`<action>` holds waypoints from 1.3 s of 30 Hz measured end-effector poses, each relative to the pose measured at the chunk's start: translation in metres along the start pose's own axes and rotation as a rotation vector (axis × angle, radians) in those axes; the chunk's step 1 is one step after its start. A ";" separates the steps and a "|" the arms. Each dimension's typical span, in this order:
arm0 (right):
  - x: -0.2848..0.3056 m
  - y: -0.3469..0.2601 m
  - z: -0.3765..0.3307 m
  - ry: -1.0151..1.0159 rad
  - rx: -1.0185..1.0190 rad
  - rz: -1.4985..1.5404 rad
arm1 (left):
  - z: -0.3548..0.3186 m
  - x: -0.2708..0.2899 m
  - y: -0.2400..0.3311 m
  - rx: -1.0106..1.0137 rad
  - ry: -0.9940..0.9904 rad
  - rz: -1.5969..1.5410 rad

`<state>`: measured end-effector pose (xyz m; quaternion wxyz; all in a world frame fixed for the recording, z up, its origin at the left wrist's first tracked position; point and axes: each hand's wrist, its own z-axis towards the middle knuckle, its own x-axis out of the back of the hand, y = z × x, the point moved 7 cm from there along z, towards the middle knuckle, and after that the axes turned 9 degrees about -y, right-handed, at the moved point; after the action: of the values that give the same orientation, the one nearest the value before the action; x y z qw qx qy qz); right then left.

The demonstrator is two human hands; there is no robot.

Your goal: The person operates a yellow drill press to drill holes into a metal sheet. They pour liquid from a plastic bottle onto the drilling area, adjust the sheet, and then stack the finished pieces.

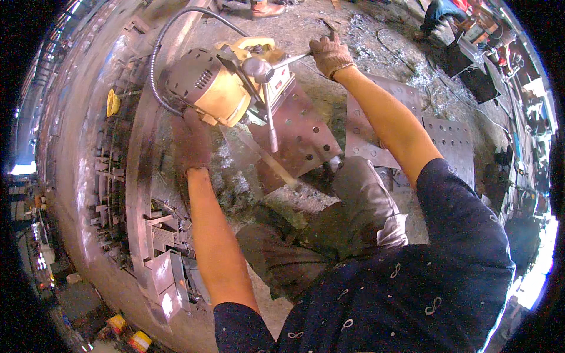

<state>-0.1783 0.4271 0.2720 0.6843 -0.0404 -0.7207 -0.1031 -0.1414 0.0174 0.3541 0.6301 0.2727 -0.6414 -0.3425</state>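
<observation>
1. The yellow drill (226, 97), the thing being worked with, is found in the upper centre-left of the frame, tilted in view. It is set over the upper part of a holed plate (306, 120), presumably so that the metal can be reached; the contact between base and plate is hidden.
2. The right hand (331, 56), gloved, is noted at the upper centre. Its fingers are wrapped around the outer end of a metal handle (292, 59). The grip appears to be taken far from the hub (258, 69) for better leverage.
3. A second handle (271, 120) is left ungripped, pointing down the frame from the same hub.
4. The left hand (192, 141), also gloved, is held in shadow at the left of centre, just below the motor housing. Steadying may be intended. Whether its fingers are spread or closed on anything cannot be told.
5. A grey hose (158, 65) is looped around the upper left of the drill, apparently clear of both hands.
6. Two further holed plates, a nearer one (362, 126) and a farther one (450, 138), are laid right of centre, partly covered by the right arm (388, 117).
7. A co-worker's shoe (268, 10) is observed at the top edge, well apart from both hands.
</observation>
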 end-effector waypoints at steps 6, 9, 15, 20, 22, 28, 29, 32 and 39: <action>0.018 0.003 0.009 0.037 0.004 -0.066 | 0.010 -0.012 -0.026 -0.014 0.046 0.032; 0.023 0.006 -0.003 0.053 0.019 -0.056 | 0.010 -0.013 -0.022 -0.002 -0.015 -0.036; 0.031 0.003 -0.003 -0.026 0.007 0.027 | 0.012 -0.012 -0.039 0.044 0.023 -0.032; 0.030 0.026 -0.010 0.072 0.046 0.240 | 0.012 -0.018 -0.024 0.138 -0.050 -0.053; 0.031 0.020 -0.008 0.015 0.040 0.334 | 0.007 -0.013 -0.026 0.181 -0.113 -0.021; 0.032 0.013 -0.028 0.367 -0.311 0.538 | 0.018 -0.014 -0.050 0.030 0.036 -0.001; 0.023 0.015 -0.035 0.362 -0.391 0.683 | 0.019 -0.010 -0.055 0.055 0.016 0.058; -0.006 0.017 -0.035 0.336 -0.563 1.149 | 0.028 -0.020 -0.053 -0.046 -0.037 -0.177; -0.056 -0.041 0.002 -0.203 -0.363 1.960 | 0.025 -0.020 -0.051 -0.040 0.027 -0.070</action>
<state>-0.1849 0.3925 0.2124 0.3860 -0.7289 -0.3978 0.4018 -0.1692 0.0037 0.3026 0.6316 0.2868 -0.6158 -0.3735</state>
